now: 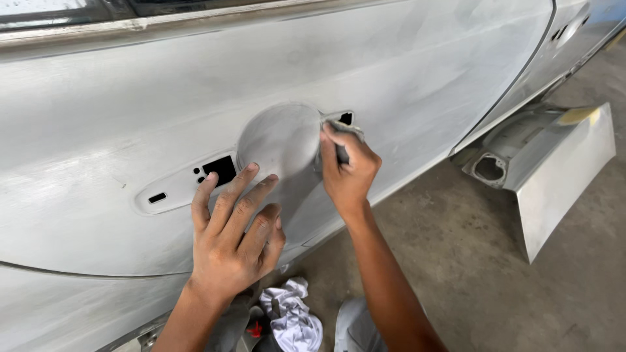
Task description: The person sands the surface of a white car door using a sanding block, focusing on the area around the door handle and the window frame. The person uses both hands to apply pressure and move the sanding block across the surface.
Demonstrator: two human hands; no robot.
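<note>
- Right now I am watching two bare hands working on a grey, sanded car door that is filling most of the head view.
- My left hand is lying flat on the door, fingers spread and grasping nothing, just below the round hollow where a handle would sit.
- Its fingertips are reaching up toward a small black rectangular hole and are touching the panel just beside it.
- My right hand is clenching a small folded grey sanding sheet, pressing it against the right edge of the round hollow.
- The sheet is sticking out above the knuckles, partly covering another small dark opening in the door; how much of the sheet is folded inside the fist I cannot tell.
- A shallow oblong recess is running left from the round hollow, with a small dark slot near its left end.
- To the right, a second grey body panel is meeting the door along a dark curved seam.
- Farther right, a loose grey car part with an oval opening is sitting on the concrete floor, well apart from both hands.
- Below the wrists, a crumpled white rag is lying near the door's lower edge, with something small and red just beside it.
</note>
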